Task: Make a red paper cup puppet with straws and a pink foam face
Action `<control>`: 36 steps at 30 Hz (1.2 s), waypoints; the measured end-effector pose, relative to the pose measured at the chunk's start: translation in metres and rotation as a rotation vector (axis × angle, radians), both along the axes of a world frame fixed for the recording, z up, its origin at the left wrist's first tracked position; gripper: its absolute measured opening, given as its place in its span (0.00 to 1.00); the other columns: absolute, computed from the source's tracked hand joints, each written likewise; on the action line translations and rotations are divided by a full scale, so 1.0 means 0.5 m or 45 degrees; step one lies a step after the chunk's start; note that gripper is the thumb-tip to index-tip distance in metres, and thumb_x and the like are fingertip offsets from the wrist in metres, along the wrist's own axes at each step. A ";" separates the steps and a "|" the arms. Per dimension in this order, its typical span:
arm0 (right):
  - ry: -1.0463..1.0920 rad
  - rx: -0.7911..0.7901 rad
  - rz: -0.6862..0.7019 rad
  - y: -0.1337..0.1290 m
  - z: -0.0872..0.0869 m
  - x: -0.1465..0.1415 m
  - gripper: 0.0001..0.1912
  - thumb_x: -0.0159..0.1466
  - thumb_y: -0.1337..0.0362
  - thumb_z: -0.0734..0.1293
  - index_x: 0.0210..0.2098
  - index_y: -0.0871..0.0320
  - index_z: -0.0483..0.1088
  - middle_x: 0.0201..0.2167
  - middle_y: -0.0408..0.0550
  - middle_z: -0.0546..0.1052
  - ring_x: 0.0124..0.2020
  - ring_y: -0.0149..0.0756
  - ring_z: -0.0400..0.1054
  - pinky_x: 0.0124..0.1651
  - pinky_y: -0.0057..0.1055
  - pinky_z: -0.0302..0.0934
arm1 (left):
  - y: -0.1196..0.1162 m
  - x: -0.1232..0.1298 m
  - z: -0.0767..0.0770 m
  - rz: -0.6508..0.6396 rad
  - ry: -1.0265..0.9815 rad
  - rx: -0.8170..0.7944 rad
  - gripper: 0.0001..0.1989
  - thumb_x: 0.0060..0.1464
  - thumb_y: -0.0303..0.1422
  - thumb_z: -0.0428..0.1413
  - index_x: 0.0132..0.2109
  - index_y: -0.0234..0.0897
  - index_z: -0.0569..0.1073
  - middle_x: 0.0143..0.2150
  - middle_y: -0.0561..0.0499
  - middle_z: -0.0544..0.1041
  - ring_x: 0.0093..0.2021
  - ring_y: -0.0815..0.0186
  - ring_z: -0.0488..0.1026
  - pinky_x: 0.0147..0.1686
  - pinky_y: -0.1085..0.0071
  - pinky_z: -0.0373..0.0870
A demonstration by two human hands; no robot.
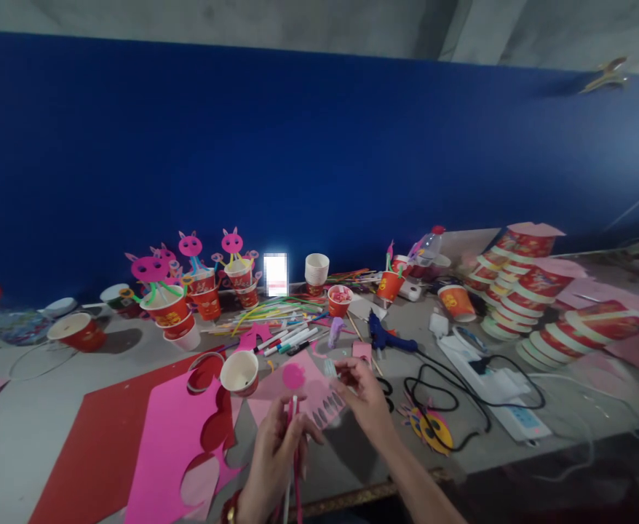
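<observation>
My left hand (pixel 279 440) is closed around thin pink and white sticks (pixel 296 415), which look like pipe cleaners and point down toward the table's front edge. Beside it, my right hand (pixel 362 393) has its fingertips drawn together at a small pale striped item (pixel 330 368), too blurred to name. Beneath both hands lies a pink paper sheet (pixel 265 400) with a row of slits cut along its right side. A bright pink paper circle (pixel 293 375) rests on that sheet. Left of it stands an open white paper cup (pixel 239 372).
Magenta cut-out paper (pixel 161 437) lies over red card (pixel 90 429). Cups with pink paper animal heads (pixel 153 269) stand at back left. A blue glue gun (pixel 388 335), a power strip (pixel 494 393) with tangled cords and stacked red cups (pixel 527 291) fill the right.
</observation>
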State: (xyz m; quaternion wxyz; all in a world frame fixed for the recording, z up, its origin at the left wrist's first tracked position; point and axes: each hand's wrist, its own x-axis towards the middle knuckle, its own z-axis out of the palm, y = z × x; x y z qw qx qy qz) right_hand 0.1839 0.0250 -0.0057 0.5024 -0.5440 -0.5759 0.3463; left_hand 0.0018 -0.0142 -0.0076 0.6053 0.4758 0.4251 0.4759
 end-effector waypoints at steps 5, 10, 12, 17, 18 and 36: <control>-0.685 0.136 0.026 0.054 -0.011 0.041 0.09 0.60 0.69 0.66 0.39 0.55 0.74 0.38 0.51 0.79 0.42 0.47 0.70 0.50 0.44 0.63 | 0.013 0.006 -0.002 0.020 -0.188 -0.103 0.24 0.54 0.55 0.58 0.40 0.38 0.66 0.24 0.54 0.78 0.09 0.77 0.61 0.10 0.82 0.57; -0.784 0.219 -0.022 0.029 0.000 0.031 0.07 0.65 0.65 0.64 0.41 0.56 0.74 0.46 0.57 0.77 0.50 0.53 0.67 0.56 0.51 0.58 | 0.009 0.003 0.017 -0.021 -0.261 -0.101 0.21 0.56 0.51 0.59 0.36 0.37 0.68 0.28 0.50 0.81 0.15 0.75 0.67 0.15 0.80 0.63; -0.630 0.237 0.048 0.002 0.018 0.015 0.07 0.67 0.61 0.64 0.41 0.55 0.73 0.46 0.54 0.77 0.50 0.50 0.68 0.56 0.47 0.59 | 0.007 0.000 0.027 0.027 -0.243 -0.056 0.18 0.57 0.48 0.60 0.37 0.36 0.73 0.35 0.47 0.83 0.25 0.70 0.75 0.27 0.76 0.72; 0.095 -0.074 0.444 -0.072 0.050 -0.058 0.10 0.70 0.56 0.63 0.46 0.53 0.69 0.39 0.48 0.77 0.39 0.39 0.72 0.42 0.32 0.68 | 0.012 -0.002 0.029 0.186 -0.207 -0.041 0.16 0.55 0.42 0.63 0.46 0.38 0.80 0.54 0.43 0.79 0.54 0.55 0.75 0.54 0.63 0.71; 0.186 -0.104 0.431 -0.083 0.046 -0.073 0.11 0.69 0.56 0.65 0.47 0.53 0.68 0.42 0.49 0.77 0.40 0.39 0.73 0.45 0.33 0.68 | 0.013 -0.001 0.027 0.202 -0.226 -0.037 0.16 0.55 0.42 0.64 0.47 0.38 0.80 0.57 0.42 0.77 0.56 0.52 0.73 0.54 0.62 0.71; 0.855 -0.498 0.576 -0.117 0.054 -0.116 0.20 0.61 0.47 0.72 0.32 0.58 0.68 0.22 0.42 0.73 0.22 0.28 0.64 0.29 0.25 0.59 | 0.004 -0.013 0.062 0.189 -0.563 -0.208 0.15 0.52 0.44 0.65 0.35 0.36 0.81 0.35 0.46 0.83 0.38 0.60 0.78 0.42 0.68 0.73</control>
